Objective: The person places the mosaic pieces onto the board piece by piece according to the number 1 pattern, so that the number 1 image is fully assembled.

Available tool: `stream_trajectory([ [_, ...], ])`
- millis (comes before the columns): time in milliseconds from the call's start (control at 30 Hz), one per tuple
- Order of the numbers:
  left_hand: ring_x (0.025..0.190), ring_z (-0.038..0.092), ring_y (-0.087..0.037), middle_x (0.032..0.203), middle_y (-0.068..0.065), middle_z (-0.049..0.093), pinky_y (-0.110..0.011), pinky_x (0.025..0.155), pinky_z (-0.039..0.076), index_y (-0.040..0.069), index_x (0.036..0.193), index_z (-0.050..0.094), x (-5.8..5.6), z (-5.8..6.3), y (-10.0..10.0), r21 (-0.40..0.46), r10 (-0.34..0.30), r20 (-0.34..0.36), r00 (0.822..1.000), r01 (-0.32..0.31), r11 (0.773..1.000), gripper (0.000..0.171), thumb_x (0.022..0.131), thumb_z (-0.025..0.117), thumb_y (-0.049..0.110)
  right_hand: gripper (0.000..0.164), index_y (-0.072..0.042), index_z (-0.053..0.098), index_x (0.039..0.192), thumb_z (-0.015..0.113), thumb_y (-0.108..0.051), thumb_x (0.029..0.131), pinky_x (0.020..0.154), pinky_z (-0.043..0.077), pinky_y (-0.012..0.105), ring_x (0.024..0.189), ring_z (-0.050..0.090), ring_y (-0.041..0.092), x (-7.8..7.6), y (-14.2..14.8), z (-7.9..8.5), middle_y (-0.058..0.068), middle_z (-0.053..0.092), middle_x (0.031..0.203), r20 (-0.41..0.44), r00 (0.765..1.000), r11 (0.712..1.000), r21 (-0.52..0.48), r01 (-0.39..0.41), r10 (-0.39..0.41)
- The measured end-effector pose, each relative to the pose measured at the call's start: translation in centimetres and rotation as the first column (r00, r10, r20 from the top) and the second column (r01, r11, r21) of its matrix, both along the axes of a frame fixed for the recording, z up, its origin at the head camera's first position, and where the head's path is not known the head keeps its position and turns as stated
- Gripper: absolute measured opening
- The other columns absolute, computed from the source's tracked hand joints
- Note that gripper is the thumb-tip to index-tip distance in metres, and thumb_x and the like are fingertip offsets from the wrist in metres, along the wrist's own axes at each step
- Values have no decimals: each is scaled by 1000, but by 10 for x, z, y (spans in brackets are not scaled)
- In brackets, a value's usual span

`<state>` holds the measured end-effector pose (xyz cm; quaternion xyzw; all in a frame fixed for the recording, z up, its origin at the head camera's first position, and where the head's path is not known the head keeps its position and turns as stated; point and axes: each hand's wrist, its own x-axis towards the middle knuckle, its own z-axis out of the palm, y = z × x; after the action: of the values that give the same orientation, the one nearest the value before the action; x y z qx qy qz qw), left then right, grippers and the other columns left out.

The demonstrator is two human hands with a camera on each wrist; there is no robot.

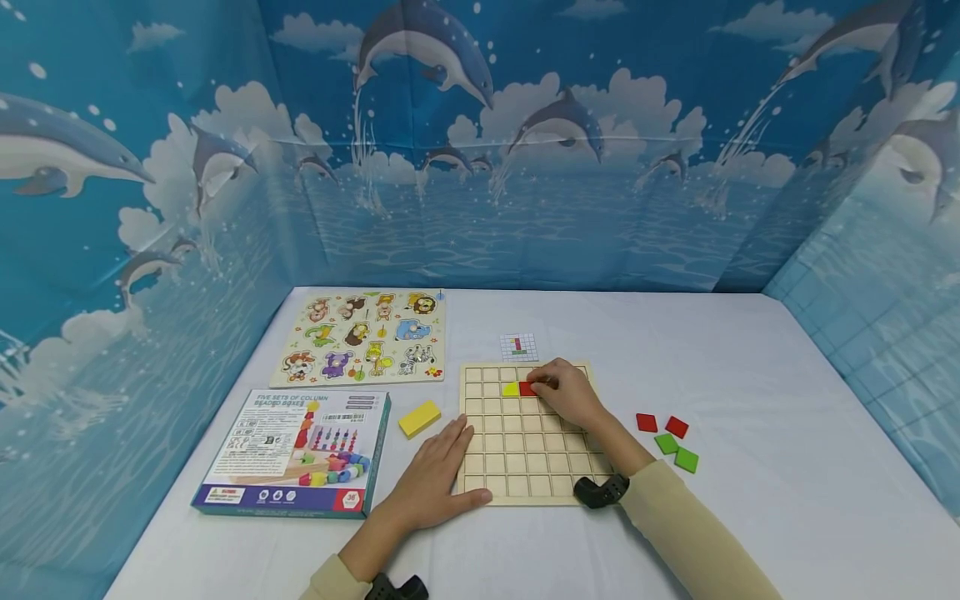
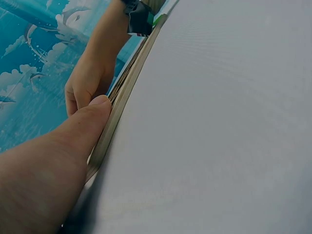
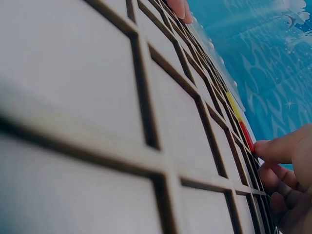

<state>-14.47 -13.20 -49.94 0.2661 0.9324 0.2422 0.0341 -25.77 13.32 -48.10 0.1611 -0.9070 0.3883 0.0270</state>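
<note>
Right hand (image 1: pixel 573 398) pinches red tile (image 1: pixel 527 389).
Yellow tile (image 1: pixel 511 389) adjoins it leftward; left hand (image 1: pixel 435 477), fingers outstretched, rests against board (image 1: pixel 517 463).

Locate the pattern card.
In the head view, the pattern card lies just beyond the far edge of the grid board, right of the animal puzzle.

Reads "FIVE SETS OF COLUMN BEADED BOXES" along the top of a flat box (image 1: pixel 292 450). Shows "36" on a red corner patch (image 1: pixel 348 500) and, seemingly, "WARNING" on a white label (image 1: pixel 225 495) at the opposite end of the purple band (image 1: pixel 315 498). Carries a barcode (image 1: pixel 343 417), plus fine print on a white panel (image 1: pixel 258 442), too small to read.
</note>
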Motion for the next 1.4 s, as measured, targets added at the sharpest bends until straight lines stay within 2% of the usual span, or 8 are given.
stream_trajectory([
  [200, 148, 13, -23, 162, -10, 15, -47, 116, 19, 5, 155, 23, 0, 1, -1, 0, -1, -1, 1000, 1, 1000, 95, 88, 54, 65, 21, -2, 71, 113, 66, -10, 93, 83, 51, 44, 97, 60, 27, 3, 4, 3, 12, 63, 111, 47, 999, 998, -59, 3, 0],
  [433, 147, 16, -27, 161, -13, 17, -50, 115, 21, 3, 154, 25, 0, 0, -1, 9, -7, -24, 1000, 7, 1000, 95, 89, 53, 66, 21, -4, 70, 112, 65, -14, 95, 82, 50, 42, 96, 60, 26, 8, 10, 8, 11, 64, 113, 89, 996, 997, -66, 29, -23],
  [667, 147, 16, -27, 161, -12, 16, -51, 115, 21, 3, 154, 25, 0, 0, -2, 12, -10, -16, 1000, 10, 1000, 95, 89, 53, 66, 18, -4, 70, 109, 64, -14, 95, 81, 50, 41, 92, 60, 24, 16, 19, 13, 10, 65, 109, 94, 994, 996, -61, 60, -54],
  [867, 148, 12, -23, 163, -9, 13, -47, 116, 18, 6, 155, 21, 1, 0, -1, -3, -3, 6, 1000, 3, 1000, 96, 88, 53, 67, 19, -4, 70, 109, 65, -14, 95, 79, 50, 39, 89, 60, 23, 22, 29, 13, 8, 65, 103, 103, 990, 994, -44, 97, -92],
  [1033, 148, 12, -23, 163, -9, 13, -48, 116, 18, 6, 156, 21, 1, 0, -1, 1, -3, 7, 1000, 3, 1000, 96, 88, 53, 67, 20, -4, 69, 112, 64, -13, 95, 77, 48, 37, 89, 57, 23, 27, 41, 13, 7, 65, 102, 119, 987, 991, -71, 116, -107],
  [1267, 148, 13, -24, 162, -10, 13, -49, 116, 19, 5, 155, 21, 0, 0, -1, 0, -12, -6, 1000, 12, 1000, 97, 89, 52, 67, 22, -3, 68, 114, 63, -13, 96, 75, 49, 36, 91, 59, 24, 33, 60, 17, 9, 66, 102, 75, 991, 992, -52, 117, -113],
  [1400, 148, 11, -22, 163, -10, 12, -48, 116, 18, 5, 155, 21, 1, 0, 0, -3, -13, -2, 1000, 13, 1000, 96, 89, 52, 67, 22, -3, 68, 116, 62, -12, 96, 77, 48, 37, 93, 60, 26, 36, 69, 19, 9, 66, 102, 78, 988, 990, -48, 135, -131],
])
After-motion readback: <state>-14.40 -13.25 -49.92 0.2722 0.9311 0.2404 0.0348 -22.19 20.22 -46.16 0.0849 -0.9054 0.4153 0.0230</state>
